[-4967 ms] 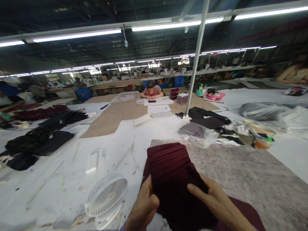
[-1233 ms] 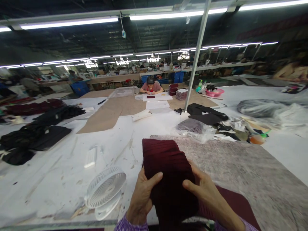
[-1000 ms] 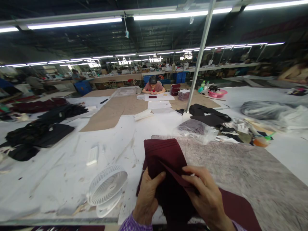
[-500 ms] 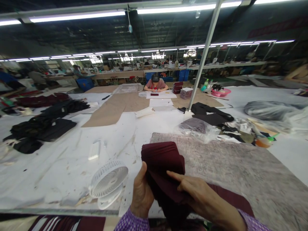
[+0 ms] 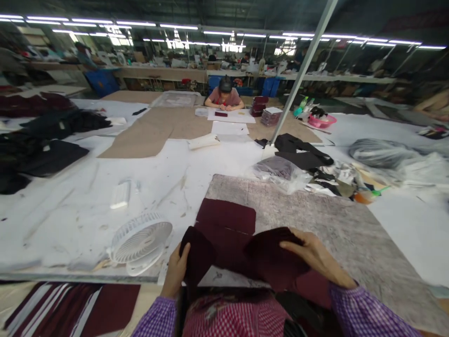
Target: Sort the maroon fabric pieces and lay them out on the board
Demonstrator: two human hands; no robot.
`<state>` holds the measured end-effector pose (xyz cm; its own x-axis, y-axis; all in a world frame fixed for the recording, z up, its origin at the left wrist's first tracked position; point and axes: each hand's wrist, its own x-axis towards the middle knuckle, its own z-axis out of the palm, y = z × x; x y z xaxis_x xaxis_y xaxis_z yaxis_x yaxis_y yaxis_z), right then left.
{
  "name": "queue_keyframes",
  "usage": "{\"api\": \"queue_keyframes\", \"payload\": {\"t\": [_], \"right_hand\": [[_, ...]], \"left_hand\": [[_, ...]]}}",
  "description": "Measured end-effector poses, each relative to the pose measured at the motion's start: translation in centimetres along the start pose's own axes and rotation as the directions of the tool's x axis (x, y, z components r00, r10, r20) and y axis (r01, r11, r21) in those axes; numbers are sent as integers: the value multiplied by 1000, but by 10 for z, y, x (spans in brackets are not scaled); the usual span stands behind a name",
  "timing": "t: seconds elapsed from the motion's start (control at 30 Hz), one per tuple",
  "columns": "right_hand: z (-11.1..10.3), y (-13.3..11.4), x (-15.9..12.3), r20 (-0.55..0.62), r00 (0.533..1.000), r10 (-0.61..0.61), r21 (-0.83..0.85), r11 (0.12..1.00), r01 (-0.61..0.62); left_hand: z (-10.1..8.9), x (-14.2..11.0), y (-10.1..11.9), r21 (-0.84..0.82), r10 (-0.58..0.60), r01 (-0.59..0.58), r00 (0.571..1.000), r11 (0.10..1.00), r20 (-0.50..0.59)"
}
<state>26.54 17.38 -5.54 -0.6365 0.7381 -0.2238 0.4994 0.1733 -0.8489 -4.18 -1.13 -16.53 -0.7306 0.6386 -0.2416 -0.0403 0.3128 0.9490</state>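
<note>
My left hand [image 5: 177,269] is closed on the edge of a dark maroon fabric piece [image 5: 198,255], thumb on top. My right hand [image 5: 314,252] grips a second dark maroon fabric bundle [image 5: 275,250] by its outer edge, with the thumb laid across it. Between the hands, flat maroon fabric panels [image 5: 226,216] lie on the grey mottled sheet, partly covered by what I hold. More maroon cloth [image 5: 314,286] shows beneath my right wrist. How many layers each hand holds, I cannot tell.
A white fan [image 5: 142,241] stands left of my hands, with a white box-shaped object [image 5: 120,195] behind it. The grey mottled sheet [image 5: 336,234] spreads rightward. Plastic-wrapped cloth [image 5: 277,169] and a metal post [image 5: 298,77] stand beyond. A co-worker [image 5: 224,96] sits across the table.
The single maroon bundle between my hands is now parted, one portion in each hand. My hands have moved apart, and flat maroon panels show on the sheet. The view has tilted down.
</note>
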Motion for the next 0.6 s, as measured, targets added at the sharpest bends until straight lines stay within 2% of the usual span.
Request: {"api": "queue_keyframes", "payload": {"t": [0.1,0.2,0.27,0.37,0.5,0.6], "right_hand": [[-11,33,29,92,990,103,67,992,-109],[-9,50,67,211,968,134,-7,991,-136],[-6,54,93,269,952,147,-85,988,-129],[2,52,132,342,928,148,-199,977,-83],[18,50,179,442,889,120,-293,956,16],[31,52,203,470,879,83,-337,937,91]], "left_hand": [[-13,5,-47,301,64,-31,993,953,-101],[-17,10,-75,556,138,-16,974,831,-178],[-16,14,-85,685,214,-27,958,728,-190],[-13,18,-94,817,310,-65,940,572,-143],[-13,21,-102,910,355,-79,932,407,-77],[-15,23,-107,943,361,-74,931,324,-51]]}}
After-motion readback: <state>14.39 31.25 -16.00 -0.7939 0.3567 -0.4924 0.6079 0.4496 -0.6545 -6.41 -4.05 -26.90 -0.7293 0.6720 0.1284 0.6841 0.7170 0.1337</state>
